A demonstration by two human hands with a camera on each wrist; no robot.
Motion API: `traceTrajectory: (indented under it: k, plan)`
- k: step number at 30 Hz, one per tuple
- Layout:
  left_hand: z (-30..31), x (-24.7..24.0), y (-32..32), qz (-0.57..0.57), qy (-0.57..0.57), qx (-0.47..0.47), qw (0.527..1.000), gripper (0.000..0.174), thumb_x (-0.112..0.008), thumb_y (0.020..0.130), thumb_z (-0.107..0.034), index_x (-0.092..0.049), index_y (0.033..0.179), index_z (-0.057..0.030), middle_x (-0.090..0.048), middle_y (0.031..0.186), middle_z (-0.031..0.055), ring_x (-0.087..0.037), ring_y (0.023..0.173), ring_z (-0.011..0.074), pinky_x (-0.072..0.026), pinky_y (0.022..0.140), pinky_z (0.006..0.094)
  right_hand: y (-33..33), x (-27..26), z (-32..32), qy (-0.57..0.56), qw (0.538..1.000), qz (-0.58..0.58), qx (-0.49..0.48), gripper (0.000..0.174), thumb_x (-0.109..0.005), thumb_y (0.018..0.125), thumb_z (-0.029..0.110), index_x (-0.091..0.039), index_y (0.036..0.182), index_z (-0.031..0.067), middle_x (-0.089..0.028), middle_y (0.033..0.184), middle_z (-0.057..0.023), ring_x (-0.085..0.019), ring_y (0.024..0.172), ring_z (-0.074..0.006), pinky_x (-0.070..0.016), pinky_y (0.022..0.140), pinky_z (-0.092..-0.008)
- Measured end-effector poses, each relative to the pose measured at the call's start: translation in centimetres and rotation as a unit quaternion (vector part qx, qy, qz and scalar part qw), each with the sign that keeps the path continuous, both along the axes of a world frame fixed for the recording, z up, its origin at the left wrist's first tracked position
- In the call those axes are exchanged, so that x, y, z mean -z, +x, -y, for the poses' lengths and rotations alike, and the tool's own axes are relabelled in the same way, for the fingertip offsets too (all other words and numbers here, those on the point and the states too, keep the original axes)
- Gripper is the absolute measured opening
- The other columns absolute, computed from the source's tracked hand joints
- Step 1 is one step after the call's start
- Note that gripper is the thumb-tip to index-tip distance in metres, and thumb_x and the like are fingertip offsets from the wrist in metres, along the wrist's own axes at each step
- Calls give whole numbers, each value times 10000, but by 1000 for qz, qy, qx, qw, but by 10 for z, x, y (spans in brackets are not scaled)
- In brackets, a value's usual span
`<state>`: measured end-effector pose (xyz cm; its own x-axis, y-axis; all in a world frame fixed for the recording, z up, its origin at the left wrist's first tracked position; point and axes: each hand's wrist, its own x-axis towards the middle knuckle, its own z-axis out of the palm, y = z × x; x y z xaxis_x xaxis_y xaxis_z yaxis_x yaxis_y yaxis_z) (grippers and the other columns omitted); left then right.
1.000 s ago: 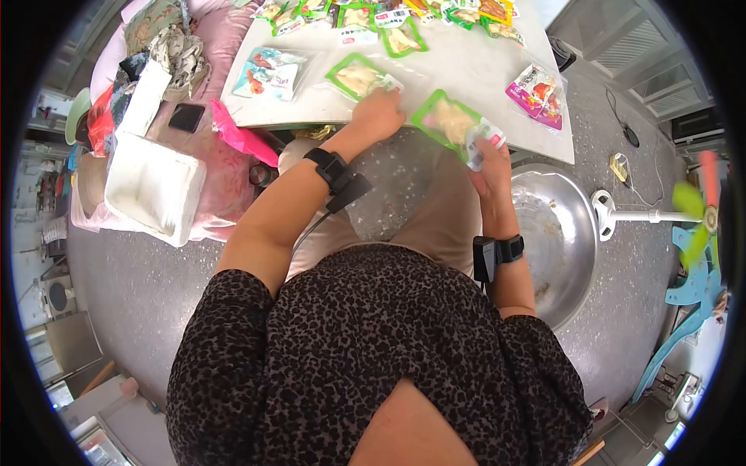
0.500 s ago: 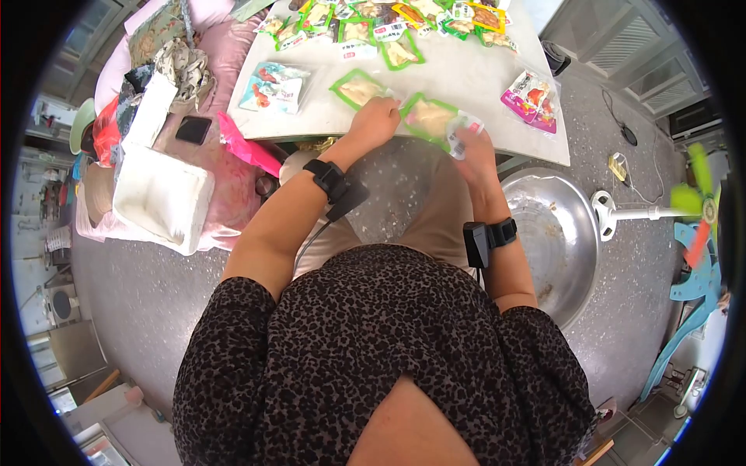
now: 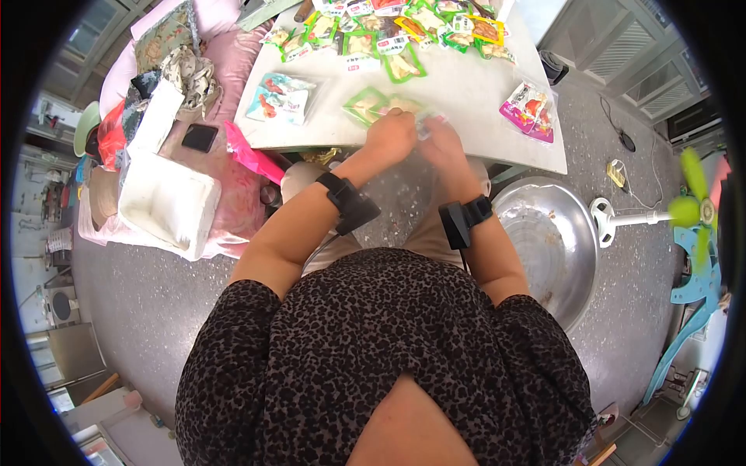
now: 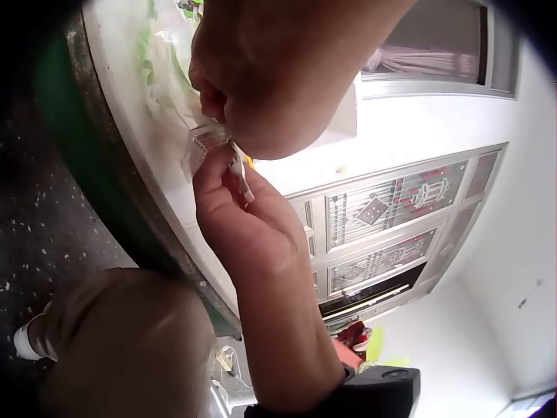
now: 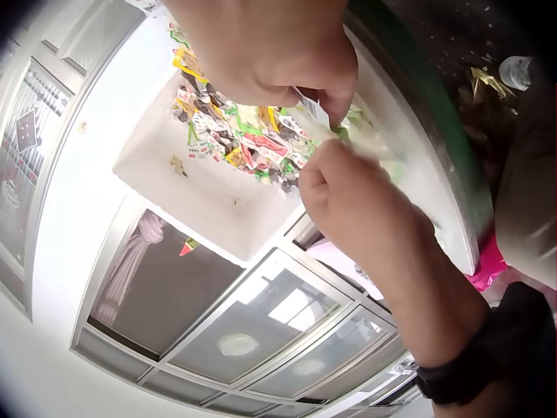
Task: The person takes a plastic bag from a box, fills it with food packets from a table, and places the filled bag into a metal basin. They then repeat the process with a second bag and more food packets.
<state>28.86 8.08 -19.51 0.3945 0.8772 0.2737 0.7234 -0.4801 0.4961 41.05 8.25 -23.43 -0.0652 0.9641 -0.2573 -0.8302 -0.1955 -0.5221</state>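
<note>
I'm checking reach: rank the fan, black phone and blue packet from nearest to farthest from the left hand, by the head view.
1. Blue packet: on the table, left of the left hand.
2. Black phone: on the pink cover, farther left.
3. Fan: far right.

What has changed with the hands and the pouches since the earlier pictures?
The right hand moved leftward, bringing its green-edged clear plastic pouch close to the similar pouch at the left hand; blur hides whether the pouches overlap. Neither hand visibly let go or took up anything else. The blue-and-white printed packet, the pink-and-white printed packet and the round silver metal basin stayed in place.
</note>
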Motion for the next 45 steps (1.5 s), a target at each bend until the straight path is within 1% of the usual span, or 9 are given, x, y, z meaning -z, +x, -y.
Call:
traceTrajectory:
  k: [9, 12, 14, 16, 21, 28, 34, 40, 45]
  plan:
    - [1, 10, -7, 2, 4, 1, 1000, 167, -429, 738, -175, -500, 729, -24, -510, 769, 156, -507, 740, 319, -416, 637, 392, 13, -19, -3, -22, 891, 380, -247, 178, -427, 732, -10, -428, 909, -11, -504, 847, -137, -545, 671, -217, -443, 515, -277]
    - [3, 9, -8, 8, -13, 0, 1000, 171, -430, 739, -177, -506, 741, -24, -510, 788, 164, -499, 752, 323, -409, 655, 396, 7, -1, -11, 6, 972, 208, -107, 157, -458, 716, -13, -453, 872, 0, -523, 781, -115, -548, 620, -198, -425, 457, -250]
    - [5, -3, -9, 18, -25, -12, 999, 170, -430, 738, -175, -510, 750, -25, -509, 799, 170, -491, 765, 326, -402, 669, 400, 6, 61, -41, 297, 892, 340, -26, 121, -471, 719, 12, -469, 840, 13, -529, 737, -93, -544, 600, -175, -401, 428, -243]
    - [-6, 10, -16, 44, -18, -31, 998, 144, -449, 724, -169, -496, 717, -33, -507, 756, 157, -493, 746, 316, -402, 638, 405, 2, 44, -44, 328, 852, 404, -63, 58, -475, 720, 39, -491, 775, 30, -520, 680, -64, -527, 587, -147, -382, 420, -231]
    - [-15, 36, -25, 67, -19, -10, 997, 172, -422, 742, -183, -506, 751, -33, -505, 800, 172, -482, 786, 324, -393, 674, 401, 35, -22, -46, 18, 859, 477, -186, 141, -511, 721, 117, -496, 814, 12, -538, 692, -69, -527, 571, -136, -386, 440, -218]
    - [-17, 54, -19, 11, -51, -12, 999, 158, -445, 725, -173, -492, 774, -30, -510, 810, 149, -484, 805, 315, -402, 683, 404, 14, -17, -128, 179, 627, 758, -1, 371, -554, 682, 241, -491, 983, 34, -553, 896, -116, -528, 851, -248, -416, 702, -363]
    - [-10, 32, -14, 3, -39, 2, 999, 213, -497, 682, -192, -500, 800, -15, -509, 857, 144, -485, 841, 302, -409, 706, 398, -24, -17, -153, 104, 405, 901, -110, 498, -554, 659, 301, -443, 1067, 39, -403, 1152, -154, -392, 1069, -259, -349, 834, -408]
    - [-13, 41, -17, -38, -49, 9, 998, 226, -503, 673, -200, -514, 803, -15, -516, 883, 147, -491, 850, 303, -411, 727, 391, -3, -6, -165, 73, 464, 870, -150, 399, -473, 682, 243, -481, 1028, 45, -508, 1036, -139, -448, 1021, -272, -349, 801, -446]
    - [-12, 32, -14, -93, -92, -13, 991, 224, -483, 687, -223, -529, 782, -26, -528, 851, 150, -499, 859, 293, -423, 710, 383, 9, -30, -121, 65, 376, 910, -164, 394, -494, 689, 306, -505, 1005, 70, -530, 1016, -125, -468, 996, -257, -324, 783, -473]
